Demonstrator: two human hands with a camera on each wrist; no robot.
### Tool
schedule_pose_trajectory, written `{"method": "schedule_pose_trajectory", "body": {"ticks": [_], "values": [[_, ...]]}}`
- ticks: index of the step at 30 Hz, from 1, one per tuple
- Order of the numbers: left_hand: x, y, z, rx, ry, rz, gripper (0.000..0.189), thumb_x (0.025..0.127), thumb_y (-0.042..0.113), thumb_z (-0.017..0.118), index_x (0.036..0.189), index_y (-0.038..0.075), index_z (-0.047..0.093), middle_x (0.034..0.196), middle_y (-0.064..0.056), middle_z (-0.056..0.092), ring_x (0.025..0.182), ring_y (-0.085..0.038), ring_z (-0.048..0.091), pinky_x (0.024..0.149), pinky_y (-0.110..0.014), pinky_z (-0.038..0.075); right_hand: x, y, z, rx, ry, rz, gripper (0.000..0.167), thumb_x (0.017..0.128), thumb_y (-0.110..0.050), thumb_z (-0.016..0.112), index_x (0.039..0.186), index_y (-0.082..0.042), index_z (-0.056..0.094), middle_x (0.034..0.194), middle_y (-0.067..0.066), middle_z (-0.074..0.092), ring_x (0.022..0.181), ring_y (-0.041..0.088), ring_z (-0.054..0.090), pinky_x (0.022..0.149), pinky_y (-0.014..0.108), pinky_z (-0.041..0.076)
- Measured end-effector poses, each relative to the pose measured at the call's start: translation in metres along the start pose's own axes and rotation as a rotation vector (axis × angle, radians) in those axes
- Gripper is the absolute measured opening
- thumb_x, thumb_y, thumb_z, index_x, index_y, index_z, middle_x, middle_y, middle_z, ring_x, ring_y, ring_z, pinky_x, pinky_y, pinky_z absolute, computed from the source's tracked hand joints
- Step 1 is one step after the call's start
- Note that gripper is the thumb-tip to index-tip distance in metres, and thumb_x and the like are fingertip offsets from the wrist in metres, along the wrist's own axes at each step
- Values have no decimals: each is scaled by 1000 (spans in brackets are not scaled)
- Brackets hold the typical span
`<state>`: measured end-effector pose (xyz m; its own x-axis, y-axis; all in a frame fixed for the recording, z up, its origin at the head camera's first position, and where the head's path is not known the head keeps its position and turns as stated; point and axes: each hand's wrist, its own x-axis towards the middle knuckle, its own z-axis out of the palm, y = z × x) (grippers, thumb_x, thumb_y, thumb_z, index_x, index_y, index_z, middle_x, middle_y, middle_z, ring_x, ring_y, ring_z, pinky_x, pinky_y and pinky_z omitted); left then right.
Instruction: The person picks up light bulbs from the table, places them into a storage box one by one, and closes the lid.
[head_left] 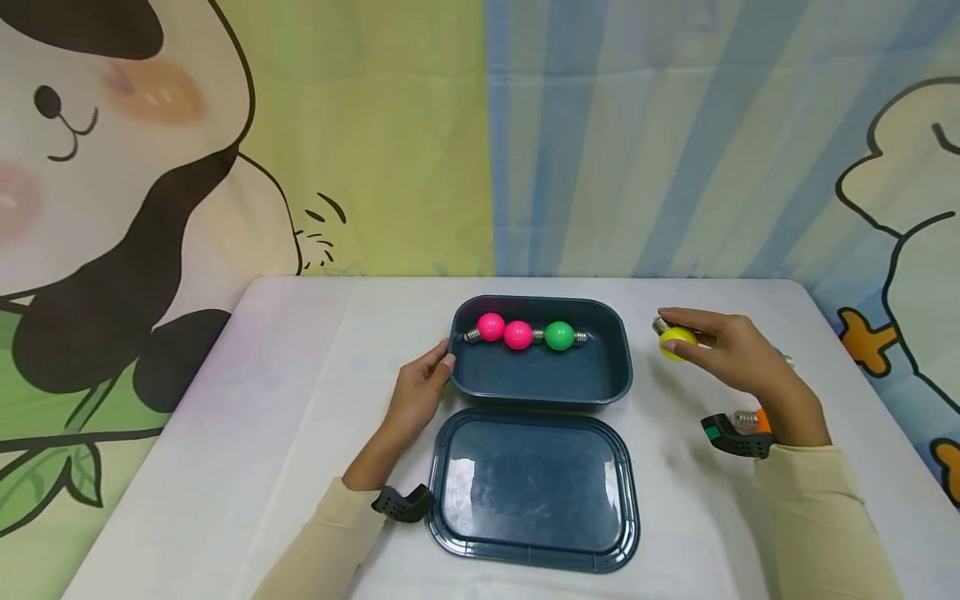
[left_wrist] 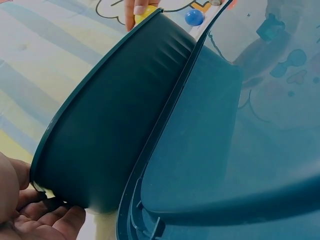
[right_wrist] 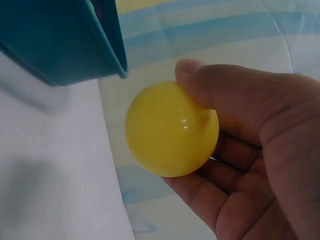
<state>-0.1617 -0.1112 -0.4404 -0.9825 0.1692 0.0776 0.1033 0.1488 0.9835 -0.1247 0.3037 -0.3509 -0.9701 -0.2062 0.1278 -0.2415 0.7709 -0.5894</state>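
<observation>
My right hand [head_left: 738,350] holds a yellow light bulb [head_left: 677,342] above the table, right of a dark blue plastic container [head_left: 540,375]. In the right wrist view the thumb and fingers pinch the round yellow globe. My left hand [head_left: 416,396] grips the container's left end, with the thumb at the rim and the fingers along the outer wall. Inside the container, two pink bulbs [head_left: 518,335] and a green bulb [head_left: 559,336] lie in a row along the back. Directly in front is the matching lid [head_left: 532,492], flat on the table.
An orange bulb [head_left: 763,420] lies under my right wrist, partly hidden. Beyond that wrist a metal screw base [head_left: 787,360] peeks out. A blue bulb [left_wrist: 194,17] shows in the left wrist view. Printed cloth hangs behind the white table [head_left: 300,433].
</observation>
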Motion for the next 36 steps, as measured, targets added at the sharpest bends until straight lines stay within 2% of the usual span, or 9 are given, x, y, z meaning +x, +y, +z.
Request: {"method": "schedule_pose_trajectory", "body": {"ticks": [5, 7, 10, 13, 15, 18, 25, 32, 36], "values": [[1, 0, -1, -1, -8, -1, 46, 102, 21, 54, 142, 0, 46, 145, -11, 45, 133, -20, 42, 102, -29, 41, 11, -8, 3, -12, -18, -79, 49, 93, -20, 68, 137, -3, 56, 133, 21, 56, 114, 40, 58, 80, 2, 39], [0, 1, -1, -4, -7, -3, 47, 102, 21, 54, 142, 0, 45, 145, -11, 45, 133, -20, 42, 102, -30, 41, 16, -12, 5, -15, -24, -110, 48, 93, -19, 68, 136, -3, 56, 131, 19, 59, 114, 37, 58, 84, 6, 42], [0, 2, -2, 1, -3, -7, 47, 102, 21, 54, 142, 0, 46, 145, -11, 45, 133, -21, 42, 102, -30, 41, 26, -19, 8, -9, -43, -149, 47, 93, -18, 68, 136, -3, 57, 131, 18, 59, 114, 35, 58, 90, 24, 51], [-1, 3, -2, 7, 6, -8, 46, 102, 22, 54, 142, 0, 46, 144, -10, 46, 133, -19, 42, 102, -28, 41, 35, -27, 12, 9, -69, -178, 46, 93, -17, 68, 136, -3, 57, 132, 18, 58, 115, 34, 58, 91, 44, 51], [-1, 2, -1, 6, 9, -4, 46, 102, 21, 54, 142, 0, 47, 144, -10, 47, 133, -19, 42, 102, -28, 41, 42, -32, 14, 22, -92, -198, 46, 94, -16, 67, 136, -2, 56, 133, 18, 57, 114, 34, 59, 91, 48, 50], [-2, 2, 0, 1, 15, 2, 46, 102, 21, 54, 141, 0, 47, 144, -10, 47, 133, -19, 43, 102, -29, 41, 49, -39, 17, 30, -120, -212, 46, 94, -16, 67, 136, -1, 56, 132, 18, 58, 110, 31, 61, 89, 47, 52], [-2, 2, 3, 9, 5, 9, 47, 101, 23, 55, 142, 0, 47, 144, -10, 47, 133, -20, 42, 103, -30, 41, 60, -50, 21, 7, -153, -232, 46, 93, -15, 68, 136, -2, 56, 127, 16, 61, 97, 22, 63, 82, 36, 56], [-4, 3, 3, 9, 7, 11, 46, 102, 23, 54, 141, 0, 48, 144, -10, 47, 133, -20, 42, 103, -30, 40, 68, -56, 27, 38, -167, -244, 45, 92, -9, 68, 135, -2, 57, 126, 15, 62, 97, 22, 63, 83, 41, 55], [-4, 3, 1, 19, 10, 18, 47, 101, 25, 55, 141, 1, 48, 144, -10, 47, 133, -21, 42, 103, -31, 40, 74, -61, 34, 56, -202, -263, 45, 92, -7, 68, 135, -1, 57, 128, 13, 61, 94, 19, 62, 81, 35, 55]]}}
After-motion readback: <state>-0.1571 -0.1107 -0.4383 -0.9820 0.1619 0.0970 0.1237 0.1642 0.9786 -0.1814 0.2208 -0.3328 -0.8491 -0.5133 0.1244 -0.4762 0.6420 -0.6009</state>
